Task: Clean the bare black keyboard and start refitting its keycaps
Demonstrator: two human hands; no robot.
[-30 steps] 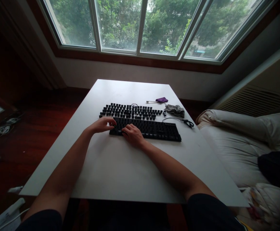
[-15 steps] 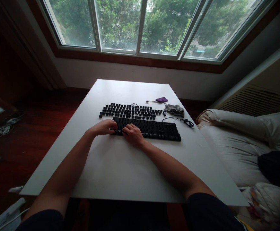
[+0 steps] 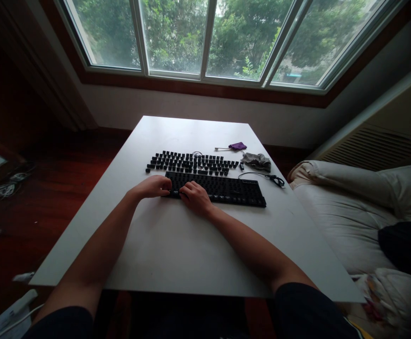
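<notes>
A black keyboard (image 3: 226, 189) lies on the white table (image 3: 177, 254) in front of me, most of its face without caps. At its left end is my left hand (image 3: 153, 186), thumb and fingers closed together low over the near corner; whatever they pinch is too small to make out. My right hand (image 3: 195, 197) rests on the keyboard's near edge just right of it, fingers curled onto the board. Behind the keyboard, loose black keycaps (image 3: 180, 162) stand in rows.
A grey cloth (image 3: 257, 161), a purple cloth (image 3: 238, 146) and a thin stick (image 3: 222, 149) lie at the back right. The keyboard's bundled cable (image 3: 276, 181) sits near the table's right edge. A pale sofa (image 3: 340, 207) stands to the right, below the window.
My left hand has dropped slightly toward the keyboard's near left corner, and its fingers have closed in. My right hand has stayed in place.
</notes>
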